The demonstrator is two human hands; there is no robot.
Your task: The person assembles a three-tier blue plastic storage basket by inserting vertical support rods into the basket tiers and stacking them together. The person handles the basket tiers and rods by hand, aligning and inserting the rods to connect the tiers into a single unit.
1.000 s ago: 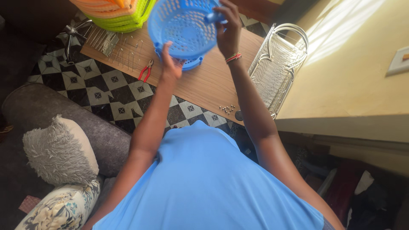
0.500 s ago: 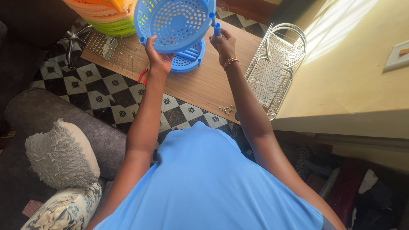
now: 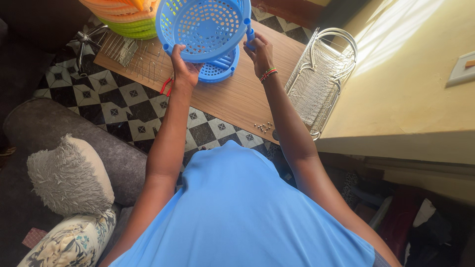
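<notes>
Your left hand (image 3: 185,69) grips the perforated blue basket (image 3: 202,27) by its near rim, above the far table end; your right hand (image 3: 258,49) pinches the blue tube (image 3: 250,35). Keep the basket level and the tube straight in its rim socket.

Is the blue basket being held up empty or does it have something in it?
Empty: the blue basket's perforated bottom shows bare, nothing lying inside it.

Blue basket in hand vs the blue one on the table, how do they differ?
The held basket is lifted and tilted, gripped at its rim by the left hand; the table basket rests on the wooden table. The held basket shows its whole perforated bowl; the table basket is mostly hidden behind it, with blue tubes lying in it. The right hand holds a blue tube at the held basket's rim. Both are blue perforated plastic.
</notes>
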